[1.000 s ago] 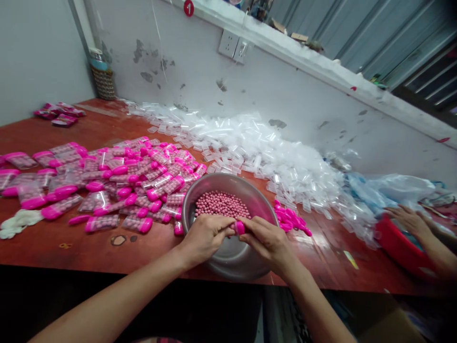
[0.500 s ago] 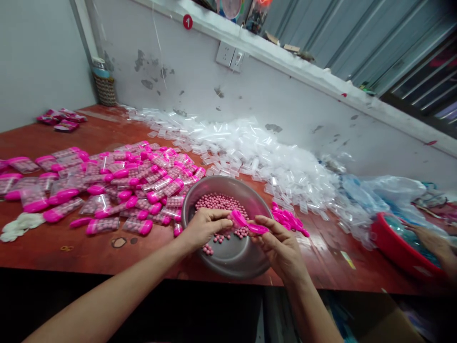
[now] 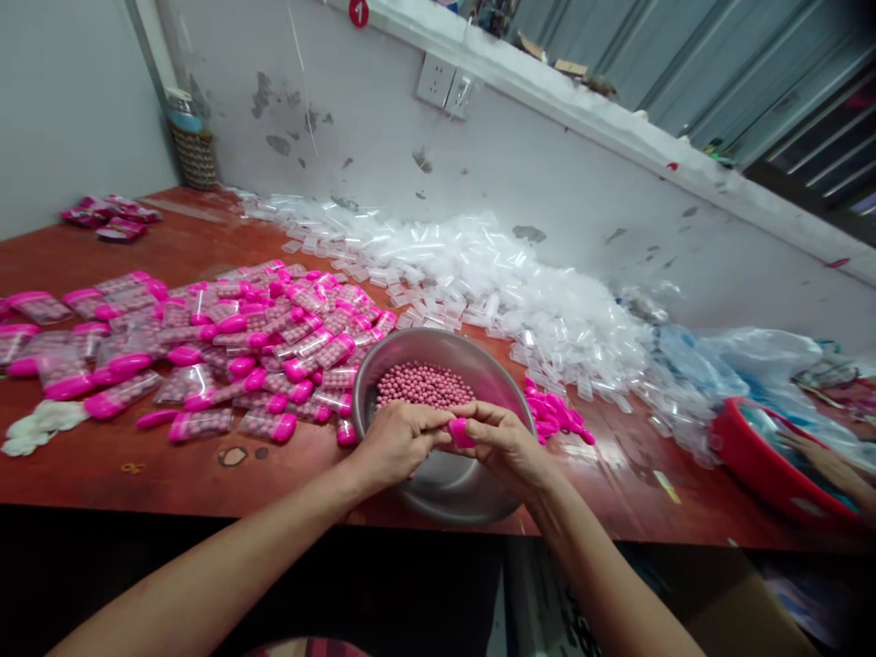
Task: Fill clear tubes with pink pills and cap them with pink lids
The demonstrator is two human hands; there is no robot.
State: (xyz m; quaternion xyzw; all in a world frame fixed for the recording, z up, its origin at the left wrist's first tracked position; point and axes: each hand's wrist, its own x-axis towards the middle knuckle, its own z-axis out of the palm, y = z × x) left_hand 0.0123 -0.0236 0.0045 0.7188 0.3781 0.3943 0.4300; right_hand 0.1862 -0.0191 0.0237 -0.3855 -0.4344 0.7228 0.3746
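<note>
Above a grey metal bowl point(image 3: 448, 502), my two hands meet. Fingers of my left hand point(image 3: 395, 445) are closed around a small container, largely hidden by them. At its right end, my right hand point(image 3: 505, 447) pinches a bright pink cap point(image 3: 463, 432), with thumb and fingers pressed on it. Pink beads point(image 3: 424, 385) lie heaped in the far part of the bowl. Left of the bowl is a big pile of clear containers filled with beads and capped in pink point(image 3: 307, 356). Loose pink caps point(image 3: 557, 412) lie just to its right.
A long heap of empty clear containers point(image 3: 479, 274) runs along the wall. At the right, another person's hand point(image 3: 825, 461) reaches into a red basin point(image 3: 759, 479). White gloves or cloth point(image 3: 45, 427) and pink packets point(image 3: 113, 217) lie at the left. The table edge is close.
My hands have come together. The pink cap, held apart and tilted before, is now at the container's end, between my fingers. The view has shifted slightly.
</note>
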